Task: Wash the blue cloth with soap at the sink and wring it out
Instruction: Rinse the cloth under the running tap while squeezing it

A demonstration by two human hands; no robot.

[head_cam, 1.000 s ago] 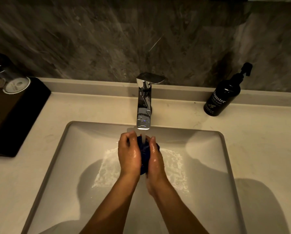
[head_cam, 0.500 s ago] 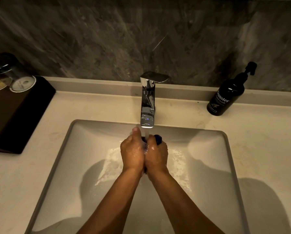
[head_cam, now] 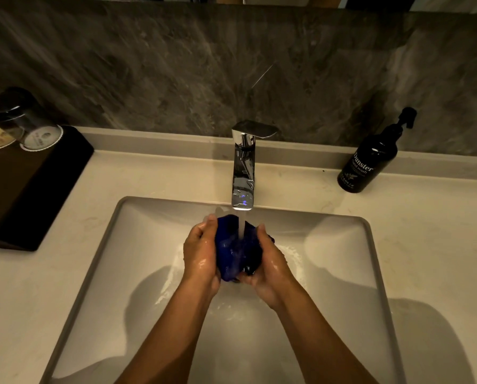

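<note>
Cupping the blue cloth [head_cam: 236, 246] from both sides: left hand [head_cam: 201, 252] on the left, fingers curled round the wad, thumb up near its top edge; right hand [head_cam: 269, 261] on the right, fingers wrapped under and behind, palm partly turned up. Both hands half closed on the bunched cloth, not clenched flat together. Wet, glossy skin on both. Forearms reaching in from the near edge of the sink [head_cam: 112, 236], converging over the basin's middle.

Cloth held above the basin, directly below the faucet [head_cam: 242, 167] spout. Water stream [head_cam: 241, 225] falling onto the top of the cloth between the hands. Splash and foam [head_cam: 294, 253] spread on the basin floor around and behind the hands; drain hidden under them.

Standing at the countertop [head_cam: 425, 245] far right corner against the backsplash: dark pump bottle [head_cam: 370, 162], labelled hand wash, well apart from the hands. Lying along the left edge: black tray [head_cam: 32, 189] with two capped glasses [head_cam: 24, 126] at its far end. Shadows of arms across basin and counter.
</note>
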